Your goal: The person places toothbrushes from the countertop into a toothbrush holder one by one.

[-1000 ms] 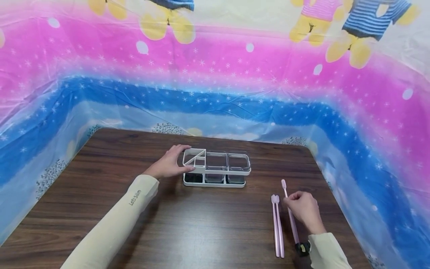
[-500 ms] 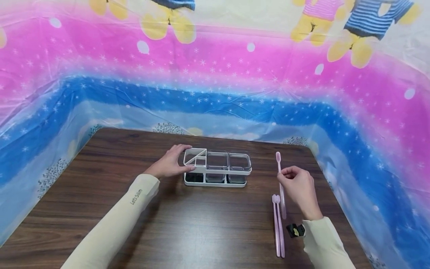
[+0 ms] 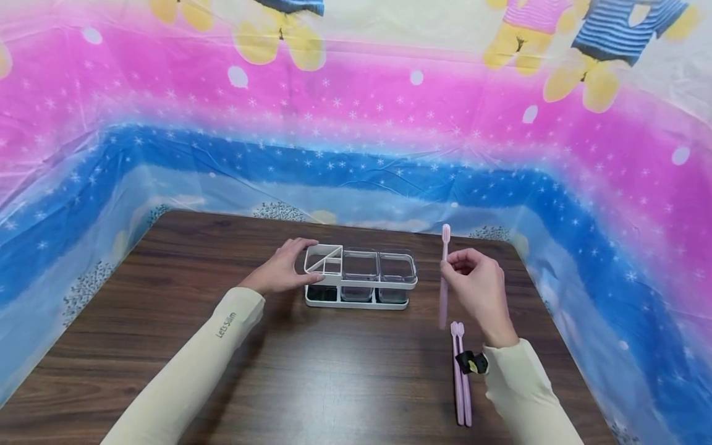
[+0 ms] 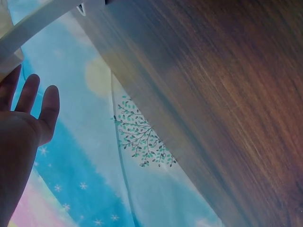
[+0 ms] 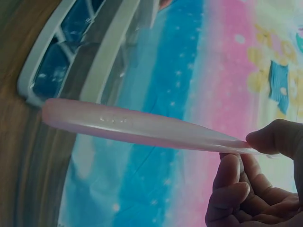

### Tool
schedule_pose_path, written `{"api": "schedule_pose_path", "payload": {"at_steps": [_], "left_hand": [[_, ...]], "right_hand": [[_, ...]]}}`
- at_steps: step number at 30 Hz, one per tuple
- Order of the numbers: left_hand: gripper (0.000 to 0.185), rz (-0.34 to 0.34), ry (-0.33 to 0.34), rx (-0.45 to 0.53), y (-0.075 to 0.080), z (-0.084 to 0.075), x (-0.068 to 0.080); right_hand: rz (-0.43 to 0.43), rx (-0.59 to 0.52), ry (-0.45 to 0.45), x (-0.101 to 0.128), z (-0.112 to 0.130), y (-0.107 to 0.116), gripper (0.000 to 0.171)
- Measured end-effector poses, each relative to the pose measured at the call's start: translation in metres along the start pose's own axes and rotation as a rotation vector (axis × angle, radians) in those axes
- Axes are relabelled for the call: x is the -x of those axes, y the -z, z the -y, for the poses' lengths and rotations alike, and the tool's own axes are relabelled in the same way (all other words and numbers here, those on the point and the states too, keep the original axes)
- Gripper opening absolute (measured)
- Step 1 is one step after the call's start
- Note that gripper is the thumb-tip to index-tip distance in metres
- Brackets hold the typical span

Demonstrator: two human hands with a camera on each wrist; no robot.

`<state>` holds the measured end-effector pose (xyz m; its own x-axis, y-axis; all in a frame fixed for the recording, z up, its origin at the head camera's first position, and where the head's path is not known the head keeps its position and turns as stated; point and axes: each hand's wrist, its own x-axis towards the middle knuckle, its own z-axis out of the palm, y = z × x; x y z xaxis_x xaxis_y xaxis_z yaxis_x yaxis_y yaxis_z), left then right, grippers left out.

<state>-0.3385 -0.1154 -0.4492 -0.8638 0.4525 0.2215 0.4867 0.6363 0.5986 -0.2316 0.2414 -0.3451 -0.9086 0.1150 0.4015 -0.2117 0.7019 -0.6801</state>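
A white two-tier toothbrush holder (image 3: 367,285) stands on the table, with a divided section at its left end and two clear cups (image 3: 396,268) beside it. My left hand (image 3: 280,270) grips that left end, thumb in front and fingers behind; the left wrist view shows several fingers off the white frame (image 4: 40,26). Right of the holder, my right hand (image 3: 481,293) pinches a pink toothbrush (image 3: 444,303) near its neck, raised upright with the bristle end up. In the right wrist view its handle (image 5: 123,126) hangs free below thumb and fingers.
Two more pink toothbrushes (image 3: 460,398) lie side by side on the brown wooden table (image 3: 278,383), near the right forearm. A black device (image 3: 471,363) sits at the right wrist. A patterned cloth (image 3: 356,167) hangs around the table's back and sides.
My right hand has lifted the toothbrush off the table, brought it upright and carried it forward and left toward the holder. The left hand and holder stay where they were.
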Motion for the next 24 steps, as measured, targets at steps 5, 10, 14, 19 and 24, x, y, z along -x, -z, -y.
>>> {"api": "schedule_pose_path", "payload": {"at_steps": [5,10,14,19,24], "left_hand": [[0.084,0.01,0.011,0.011,0.0,0.0,0.002],[0.085,0.009,0.011,0.014,0.0,-0.002,0.003],[0.086,0.005,0.012,0.011,0.0,-0.002,0.003],[0.085,0.006,0.019,0.002,0.001,-0.002,0.003],[0.085,0.002,0.01,0.001,0.001,-0.002,0.003]], "right_hand": [[-0.005,-0.065,0.048,-0.007,0.02,-0.009,0.008],[-0.001,-0.115,0.077,-0.013,0.034,-0.018,0.007],[0.021,-0.165,0.084,-0.018,0.041,-0.024,0.007],[0.037,-0.22,0.115,-0.022,0.048,-0.035,0.007],[0.045,-0.258,0.163,-0.024,0.053,-0.046,0.007]]}}
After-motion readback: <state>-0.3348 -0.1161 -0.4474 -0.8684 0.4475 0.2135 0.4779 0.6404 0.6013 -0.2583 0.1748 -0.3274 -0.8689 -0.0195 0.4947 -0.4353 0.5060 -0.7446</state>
